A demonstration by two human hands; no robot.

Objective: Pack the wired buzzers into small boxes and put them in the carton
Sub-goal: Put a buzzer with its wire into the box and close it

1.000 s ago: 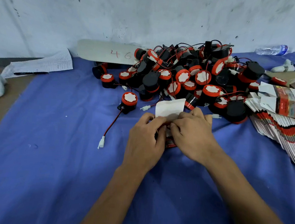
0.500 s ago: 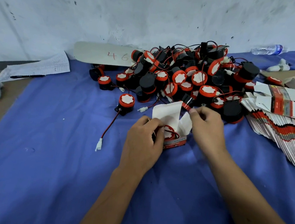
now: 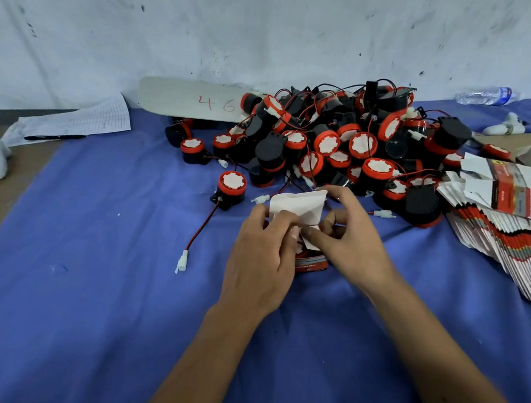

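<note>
Looking like a small packing workshop or assembly bench, not a home. Showing a work surface draped in blue cloth (image 3: 91, 299), pushed against a scuffed, stained white wall (image 3: 208, 22). Piling up at the back: a heap of identical black-and-red wired buzzers (image 3: 341, 143), bulk stock rather than household goods. Fanning out at the right: a thick stack of flat, unfolded printed boxes (image 3: 503, 232). Lying at the left: a ruled tally sheet (image 3: 83, 121) with a pen (image 3: 55, 136) on it, and a board marked "46" (image 3: 186, 99) in red.

small box (image 3: 311, 262) mostly hidden behind hands (image 3: 306, 236), flat cartons (image 3: 509, 233) cut off
</note>
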